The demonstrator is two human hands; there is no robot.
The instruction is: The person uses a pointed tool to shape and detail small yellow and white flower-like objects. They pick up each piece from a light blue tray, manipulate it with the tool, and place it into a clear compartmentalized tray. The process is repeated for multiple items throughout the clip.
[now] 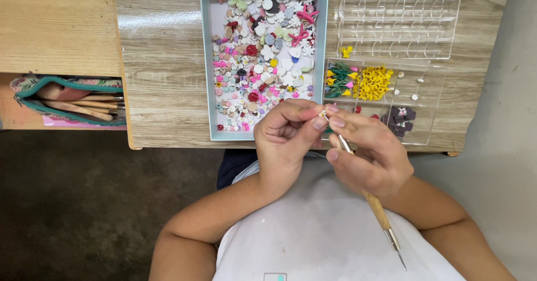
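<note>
Both hands up close — left hand [288, 138] pinching some tiny piece, too small to identify, right hand [366, 155] gripping wooden-handled tool [366, 194] at it — a few clear organizer [442, 90] compartments filled, blue tray [320, 62] mostly unsorted.

wooden table [162, 62], blue tray [205, 62], clear organizer [447, 29]

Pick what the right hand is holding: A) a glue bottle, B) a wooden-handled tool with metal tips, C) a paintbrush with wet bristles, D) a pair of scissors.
B: the right hand grips a wooden-handled tool with thin metal tips at both ends, its upper tip meeting the left hand at the fingers.
</note>
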